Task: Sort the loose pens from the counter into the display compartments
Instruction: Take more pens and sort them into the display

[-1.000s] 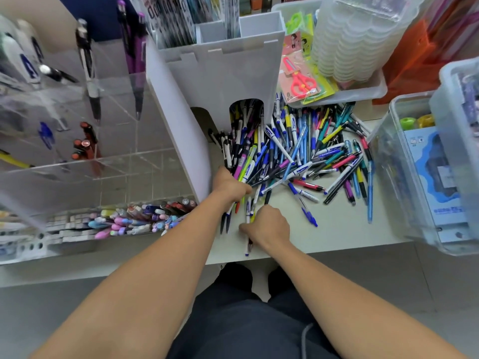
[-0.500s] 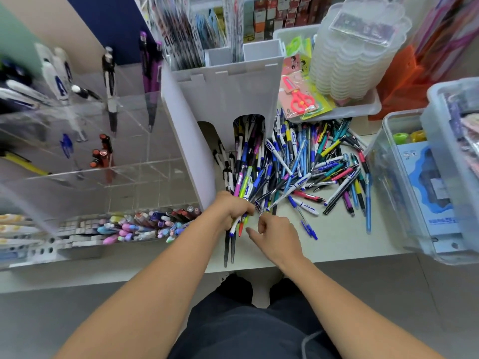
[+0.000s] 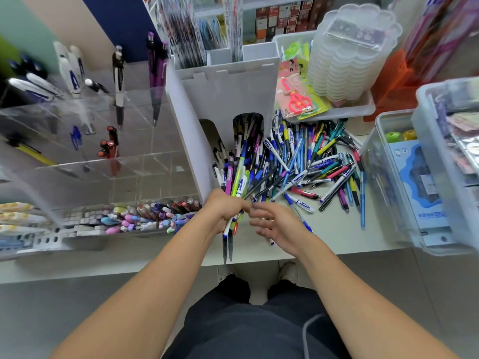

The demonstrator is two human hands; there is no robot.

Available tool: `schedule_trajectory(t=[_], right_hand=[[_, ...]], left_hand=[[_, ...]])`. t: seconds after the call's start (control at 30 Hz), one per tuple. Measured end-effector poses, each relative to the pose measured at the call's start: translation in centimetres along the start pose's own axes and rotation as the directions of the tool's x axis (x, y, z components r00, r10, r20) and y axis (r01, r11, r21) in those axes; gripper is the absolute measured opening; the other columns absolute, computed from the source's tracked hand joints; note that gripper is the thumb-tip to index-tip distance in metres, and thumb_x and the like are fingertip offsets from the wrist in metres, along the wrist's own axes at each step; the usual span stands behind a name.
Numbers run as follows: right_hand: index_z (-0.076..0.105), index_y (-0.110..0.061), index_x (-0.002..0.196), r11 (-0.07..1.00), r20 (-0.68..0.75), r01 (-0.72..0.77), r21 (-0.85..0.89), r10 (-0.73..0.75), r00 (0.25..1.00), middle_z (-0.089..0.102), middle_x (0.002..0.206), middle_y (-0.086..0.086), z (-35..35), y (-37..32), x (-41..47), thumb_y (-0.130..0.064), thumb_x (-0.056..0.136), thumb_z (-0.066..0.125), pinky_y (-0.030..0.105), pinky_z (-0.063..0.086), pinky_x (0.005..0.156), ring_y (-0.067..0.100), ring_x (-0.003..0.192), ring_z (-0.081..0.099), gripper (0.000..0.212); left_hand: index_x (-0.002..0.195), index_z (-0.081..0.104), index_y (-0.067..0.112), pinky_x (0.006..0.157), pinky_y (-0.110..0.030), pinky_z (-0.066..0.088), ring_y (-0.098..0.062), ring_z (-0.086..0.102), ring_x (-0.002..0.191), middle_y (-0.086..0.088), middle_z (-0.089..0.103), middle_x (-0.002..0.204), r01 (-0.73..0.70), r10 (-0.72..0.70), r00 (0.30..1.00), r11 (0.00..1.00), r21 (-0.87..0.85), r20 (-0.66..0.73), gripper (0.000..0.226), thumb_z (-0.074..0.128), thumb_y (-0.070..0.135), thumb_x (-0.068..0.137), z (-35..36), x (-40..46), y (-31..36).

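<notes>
Left hand (image 3: 225,212) grips bundle of pens (image 3: 234,203); right hand (image 3: 276,226) spread, empty; big pile (image 3: 311,164) on worktop (image 3: 334,229) unsorted.

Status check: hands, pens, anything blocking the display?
Left hand grips a bundle of pens. Right hand open beside it, empty. Big pen pile on the counter. Clear display unobstructed.

Surface: pale counter (image 3: 337,237).
Centre: loose pens (image 3: 305,161), heaped.
Left: clear display (image 3: 108,161); white stand (image 3: 228,84) beside it.
Back: white tray (image 3: 347,110).
Right: clear bins (image 3: 388,182).
</notes>
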State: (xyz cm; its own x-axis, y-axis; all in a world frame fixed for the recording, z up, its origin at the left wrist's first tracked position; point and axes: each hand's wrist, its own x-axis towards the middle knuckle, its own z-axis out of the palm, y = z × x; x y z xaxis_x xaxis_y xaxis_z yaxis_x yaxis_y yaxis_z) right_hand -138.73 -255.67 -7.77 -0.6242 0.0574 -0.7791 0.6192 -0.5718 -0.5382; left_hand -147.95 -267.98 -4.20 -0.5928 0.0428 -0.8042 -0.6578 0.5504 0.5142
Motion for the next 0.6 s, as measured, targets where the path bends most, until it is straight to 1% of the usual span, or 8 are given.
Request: schedule_trajectory(t=[0.07, 0.17, 0.27, 0.33, 0.4, 0.43, 0.5, 0.6], right_hand=[[0.061, -0.002, 0.123, 0.981, 0.004, -0.05, 0.188, 0.05, 0.999, 0.07, 0.105, 0.015, 0.1, -0.8, 0.2, -0.032, 0.1, 0.059, 0.033, 0.059, 0.063, 0.028, 0.087, 0.071, 0.038], [0.055, -0.001, 0.129, 0.981, -0.017, -0.059, 0.186, 0.063, 0.998, 0.065, 0.119, 0.02, 0.4, -1.6, 0.6, -0.041, 0.098, 0.062, 0.035, 0.061, 0.07, 0.032, 0.099, 0.07, 0.052], [0.058, -0.004, 0.124, 0.984, 0.041, -0.073, 0.164, 0.067, 0.997, 0.068, 0.109, 0.016, 0.9, -2.3, 0.5, -0.048, 0.093, 0.067, 0.036, 0.06, 0.068, 0.028, 0.09, 0.072, 0.054], [0.065, -0.007, 0.113, 0.994, 0.033, -0.053, 0.096, 0.05, 0.998, 0.071, 0.091, 0.01, 1.4, -2.8, 0.4, -0.043, 0.093, 0.069, 0.032, 0.058, 0.061, 0.023, 0.075, 0.07, 0.042], [0.066, -0.006, 0.107, 0.998, -0.055, -0.019, 0.053, 0.021, 0.998, 0.068, 0.074, 0.006, 1.9, -3.3, 0.8, -0.026, 0.097, 0.067, 0.03, 0.057, 0.056, 0.019, 0.064, 0.065, 0.022], [0.063, -0.005, 0.106, 0.999, -0.11, -0.008, 0.047, 0.013, 0.994, 0.065, 0.07, 0.006, 2.1, -3.5, 1.2, -0.019, 0.099, 0.063, 0.028, 0.057, 0.055, 0.018, 0.059, 0.063, 0.015], [0.056, -0.006, 0.103, 0.999, -0.226, 0.028, -0.02, -0.032, 0.974, 0.061, 0.07, 0.01, 1.9, -3.7, 2.1, -0.013, 0.101, 0.06, 0.027, 0.057, 0.054, 0.018, 0.053, 0.06, 0.008], [0.053, -0.004, 0.109, 0.93, -0.299, 0.104, -0.353, -0.217, 0.929, 0.065, 0.082, 0.013, 1.0, -3.3, 2.9, -0.021, 0.099, 0.065, 0.038, 0.063, 0.064, 0.022, 0.06, 0.07, 0.022]], left_hand=[[0.107, 0.065, 0.002, 0.077, -0.043, 0.061, -0.034, 0.07, 0.094, -0.02, 0.071, 0.102, -0.003, 0.003, 1.0, 1.0, -0.006, 0.007, 0.066, 0.087, 0.006, 0.045, 0.2, 0.1, -0.3], [0.104, 0.07, 0.0, 0.065, -0.038, 0.057, -0.031, 0.069, 0.082, -0.02, 0.072, 0.095, 0.024, -0.019, 0.997, 0.998, -0.066, 0.073, 0.062, 0.088, -0.003, 0.045, 0.3, -0.9, -0.7], [0.102, 0.071, 0.0, 0.061, -0.037, 0.056, -0.029, 0.066, 0.074, -0.02, 0.071, 0.088, 0.024, -0.014, 0.995, 0.994, -0.109, 0.097, 0.059, 0.084, -0.006, 0.045, 0.5, -0.6, -1.2], [0.105, 0.071, 0.007, 0.074, -0.043, 0.062, -0.027, 0.072, 0.085, -0.011, 0.075, 0.092, -0.042, 0.052, 0.994, 0.993, -0.106, 0.091, 0.072, 0.085, 0.0, 0.035, 0.7, -0.2, -1.6], [0.112, 0.065, 0.014, 0.081, -0.046, 0.062, -0.027, 0.073, 0.092, -0.008, 0.075, 0.098, -0.088, 0.092, 0.992, 0.995, -0.043, 0.081, 0.089, 0.087, 0.01, 0.026, 0.5, -0.2, -1.8], [0.114, 0.06, 0.014, 0.081, -0.046, 0.062, -0.028, 0.072, 0.092, -0.01, 0.072, 0.1, -0.097, 0.099, 0.993, 0.995, -0.026, 0.072, 0.088, 0.089, 0.01, 0.031, 0.3, -0.5, -1.9], [0.114, 0.056, 0.014, 0.08, -0.046, 0.062, -0.029, 0.07, 0.089, -0.014, 0.069, 0.101, -0.113, 0.114, 0.992, 0.993, -0.025, 0.062, 0.07, 0.088, 0.002, 0.053, -0.1, -1.3, -2.0], [0.112, 0.056, 0.013, 0.07, -0.04, 0.062, -0.026, 0.066, 0.074, -0.016, 0.068, 0.093, -0.167, 0.172, 0.982, 0.984, -0.069, 0.074, 0.051, 0.081, -0.005, 0.071, -0.4, -2.3, -2.2]])
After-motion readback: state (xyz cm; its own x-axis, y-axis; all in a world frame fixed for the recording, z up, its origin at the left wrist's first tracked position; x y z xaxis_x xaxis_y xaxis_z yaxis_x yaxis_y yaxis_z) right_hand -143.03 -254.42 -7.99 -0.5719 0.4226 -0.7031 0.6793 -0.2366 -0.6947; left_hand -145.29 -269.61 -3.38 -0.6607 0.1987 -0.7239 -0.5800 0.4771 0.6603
